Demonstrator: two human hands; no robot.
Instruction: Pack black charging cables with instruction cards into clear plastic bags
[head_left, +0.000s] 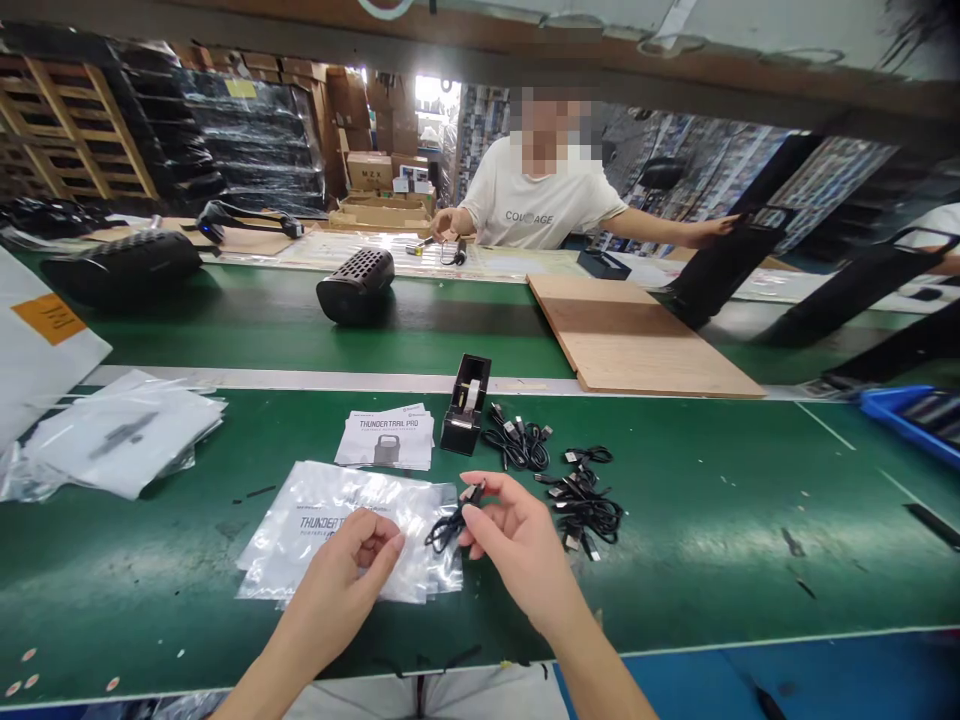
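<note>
My right hand (517, 535) pinches a coiled black cable (450, 522) just above the green table. My left hand (358, 560) is curled, its fingers gripping the top clear plastic bag (352, 530) of a small stack with a printed leaflet inside. More bundled black cables (585, 500) lie to the right of my right hand, and another cluster of cables (517, 440) lies behind them. A stack of printed manuals (388, 437) sits behind the bags, next to a black tape dispenser (466, 402).
A pile of clear bags (120, 440) lies at the left. On the green conveyor belt (262, 320) rest black speakers (356, 285). A wooden board (637, 335) lies to the right. A person in a white shirt (536, 205) works across the belt. A blue tray (911, 415) sits far right.
</note>
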